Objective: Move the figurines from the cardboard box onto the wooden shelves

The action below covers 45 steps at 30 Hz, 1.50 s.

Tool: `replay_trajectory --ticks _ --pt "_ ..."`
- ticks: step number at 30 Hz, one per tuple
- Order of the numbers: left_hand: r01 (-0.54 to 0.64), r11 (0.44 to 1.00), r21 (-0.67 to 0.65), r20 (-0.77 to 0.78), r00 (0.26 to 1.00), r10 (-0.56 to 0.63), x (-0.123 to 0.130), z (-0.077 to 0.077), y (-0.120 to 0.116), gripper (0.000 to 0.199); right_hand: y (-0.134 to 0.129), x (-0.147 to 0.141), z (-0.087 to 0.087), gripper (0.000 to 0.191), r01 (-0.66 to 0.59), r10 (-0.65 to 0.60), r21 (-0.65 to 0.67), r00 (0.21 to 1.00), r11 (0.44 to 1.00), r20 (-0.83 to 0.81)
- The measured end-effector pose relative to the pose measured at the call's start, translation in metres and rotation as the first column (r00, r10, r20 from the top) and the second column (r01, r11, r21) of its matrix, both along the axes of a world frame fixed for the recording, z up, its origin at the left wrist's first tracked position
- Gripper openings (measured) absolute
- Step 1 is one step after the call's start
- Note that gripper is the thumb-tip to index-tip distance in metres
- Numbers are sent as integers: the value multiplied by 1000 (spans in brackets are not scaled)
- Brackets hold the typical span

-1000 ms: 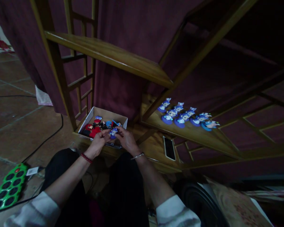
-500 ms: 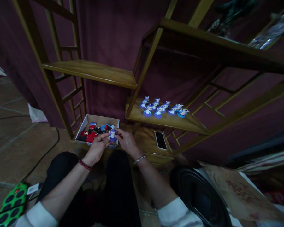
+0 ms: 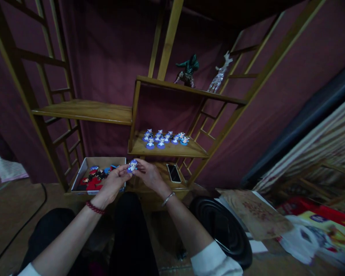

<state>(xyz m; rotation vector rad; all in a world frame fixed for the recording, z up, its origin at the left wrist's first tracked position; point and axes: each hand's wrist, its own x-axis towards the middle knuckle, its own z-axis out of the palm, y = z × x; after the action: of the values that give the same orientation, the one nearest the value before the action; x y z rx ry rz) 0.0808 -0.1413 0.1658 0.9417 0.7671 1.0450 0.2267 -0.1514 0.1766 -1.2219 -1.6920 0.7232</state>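
Between my two hands is a small purple-and-white figurine (image 3: pixel 132 166), held upright with its front towards me. My left hand (image 3: pixel 117 179) pinches its left side near the base. The fingers of my right hand (image 3: pixel 148 173) close on its other side. Just left of them stands an open cardboard box (image 3: pixel 83 168) with several red, black and blue figurines (image 3: pixel 95 180) lying jumbled inside. On the shelf (image 3: pixel 189 150) beyond my right hand, several similar purple figurines (image 3: pixel 161 142) stand in loose rows, with blue-based ones (image 3: pixel 184 140) at the right end.
A phone (image 3: pixel 174 173) lies on the bottom board right of my hands. Higher up stand a dark green figure (image 3: pixel 188 69) and a clear deer ornament (image 3: pixel 220 73). A black round object (image 3: pixel 221 230), flat boards (image 3: pixel 255 212) and plastic bags (image 3: pixel 301 237) occupy the floor at right.
My view has swung up and to the right, bringing the upper shelf ornaments into sight. Both hands still hold the figurine, which now appears beside the box's right edge rather than over it.
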Motion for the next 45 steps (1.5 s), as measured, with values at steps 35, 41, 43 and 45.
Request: replay_trajectory --ticks 35,41,43,45 --pt "158 978 139 -18 987 -157 125 18 10 36 -8 127 -2 50 102 -98 18 982 995 -163" --pt "144 980 139 5 989 -146 129 16 13 34 -5 128 -2 46 125 -121 18 978 992 -171" --pt "155 977 149 -5 988 -156 132 17 15 32 -4 130 -1 44 129 -124 17 976 991 -181" --pt "161 974 159 -29 987 -159 135 19 16 30 -3 132 1 40 132 -127 14 976 991 -176"
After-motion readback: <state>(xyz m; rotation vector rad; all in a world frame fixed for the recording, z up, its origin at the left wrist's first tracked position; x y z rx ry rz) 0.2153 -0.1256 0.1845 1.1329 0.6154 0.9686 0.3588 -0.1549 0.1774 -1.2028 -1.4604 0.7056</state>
